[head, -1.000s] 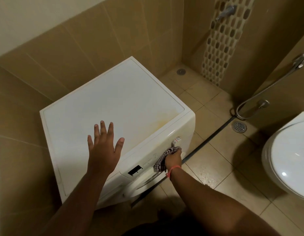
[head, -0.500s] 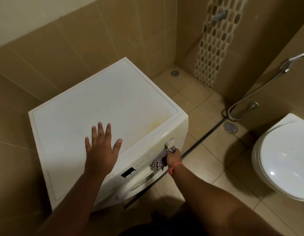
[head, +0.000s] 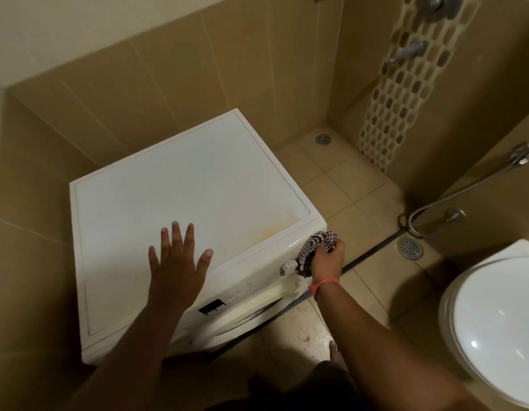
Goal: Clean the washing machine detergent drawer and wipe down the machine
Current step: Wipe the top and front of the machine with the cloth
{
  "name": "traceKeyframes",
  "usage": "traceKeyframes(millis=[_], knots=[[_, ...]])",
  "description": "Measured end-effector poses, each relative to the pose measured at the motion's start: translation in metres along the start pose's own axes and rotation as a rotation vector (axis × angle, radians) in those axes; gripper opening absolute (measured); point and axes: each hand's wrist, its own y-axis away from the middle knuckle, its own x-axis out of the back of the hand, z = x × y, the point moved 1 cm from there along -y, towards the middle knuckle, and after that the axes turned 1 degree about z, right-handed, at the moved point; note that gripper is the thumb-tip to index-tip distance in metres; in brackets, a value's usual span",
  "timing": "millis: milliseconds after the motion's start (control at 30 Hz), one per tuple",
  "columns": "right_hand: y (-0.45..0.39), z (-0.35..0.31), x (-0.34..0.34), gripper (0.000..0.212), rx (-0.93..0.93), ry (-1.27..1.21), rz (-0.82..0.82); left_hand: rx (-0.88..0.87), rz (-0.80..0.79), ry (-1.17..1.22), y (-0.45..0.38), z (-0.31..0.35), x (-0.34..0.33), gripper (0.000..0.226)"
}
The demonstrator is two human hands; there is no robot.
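Note:
A white front-loading washing machine (head: 192, 191) stands in the tiled corner, its flat top stained yellowish near the front right. My left hand (head: 175, 262) lies flat on the top near the front edge, fingers spread. My right hand (head: 328, 259) grips a bunched checkered cloth (head: 315, 247) and presses it against the right end of the control panel, just right of the round dial (head: 287, 266). A small dark display (head: 211, 307) sits further left on the panel. The detergent drawer is not visible from this angle.
A white toilet (head: 494, 330) with its lid down stands at the right. A hand sprayer hose (head: 452, 197) hangs on the right wall above a round floor drain (head: 409, 247). A tap (head: 407, 51) sits on the mosaic strip; a second drain (head: 323, 138) lies in the far corner.
My right hand has carried the cloth along the control panel from left of the dial to the machine's front right corner. My left hand stays flat on the top.

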Motion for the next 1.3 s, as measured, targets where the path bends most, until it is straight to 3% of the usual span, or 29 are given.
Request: traceKeyframes(millis=[200, 333, 433, 533, 667, 833, 1000, 1167, 1300], knots=[[0.045, -0.036, -0.007, 0.030, 0.471, 0.462, -0.088, 0.004, -0.001, 0.044, -0.005, 0.067, 0.009, 0.080], [0.053, -0.037, -0.008, 0.038, 0.736, 0.865, -0.210, 0.035, 0.029, 0.054, -0.004, 0.096, 0.015, 0.082], [0.060, -0.038, -0.008, 0.059, 0.945, 1.091, -0.436, 0.088, 0.026, 0.081, 0.001, 0.105, 0.018, 0.084], [0.074, -0.036, -0.019, 0.058, 1.038, 1.152, -0.699, 0.158, -0.004, 0.115, 0.011, 0.108, 0.020, 0.082], [0.084, -0.047, -0.027, 0.033, 0.864, 0.920, -0.904, 0.313, -0.034, 0.319, 0.028, 0.102, 0.021, 0.064], [0.083, -0.064, -0.028, 0.026, 0.539, 0.562, -0.998, 0.686, 0.053, 0.857, 0.058, 0.089, 0.029, 0.042], [0.101, -0.073, -0.026, 0.023, 0.594, 0.539, -1.072, 0.613, 0.119, 1.142, 0.078, 0.089, 0.041, 0.048], [0.113, -0.089, -0.023, 0.018, 0.498, 0.534, -1.232, 0.584, 0.130, 1.252, 0.078, 0.085, 0.058, 0.023], [0.108, -0.122, -0.020, 0.036, 0.396, 0.483, -1.371, 0.499, 0.042, 1.372, 0.076, 0.076, 0.070, 0.019]])
